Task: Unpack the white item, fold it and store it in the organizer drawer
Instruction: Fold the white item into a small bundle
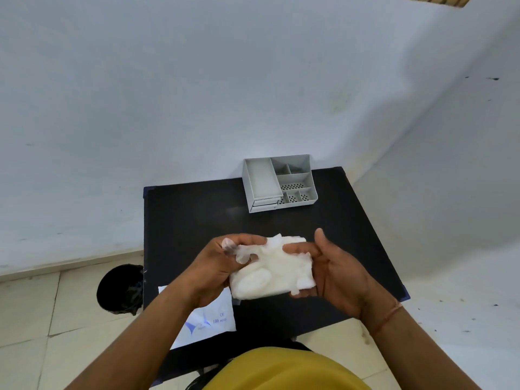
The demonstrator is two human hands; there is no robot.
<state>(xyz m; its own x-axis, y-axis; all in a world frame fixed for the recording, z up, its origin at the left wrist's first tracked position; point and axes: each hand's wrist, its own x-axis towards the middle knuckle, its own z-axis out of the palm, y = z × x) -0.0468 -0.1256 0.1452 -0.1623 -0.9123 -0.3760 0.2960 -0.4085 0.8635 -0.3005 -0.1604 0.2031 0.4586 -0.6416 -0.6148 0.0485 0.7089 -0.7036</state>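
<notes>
A crumpled white item point(274, 273), thin and partly translucent, is held above the black table point(191, 220) between both hands. My left hand point(222, 266) grips its left edge, with a thin flap bunched around the fingers. My right hand point(334, 274) supports the right side, fingers under and over the bundle. The grey organizer point(280, 182) stands at the table's far edge, its drawer front point(266, 202) at the lower left, apparently pushed in. The white packaging point(208, 319) with blue print lies on the near left of the table, partly under my left forearm.
A black bin point(121, 288) stands on the tiled floor left of the table. A pale wall runs right behind the organizer and along the right side. The table surface between my hands and the organizer is bare.
</notes>
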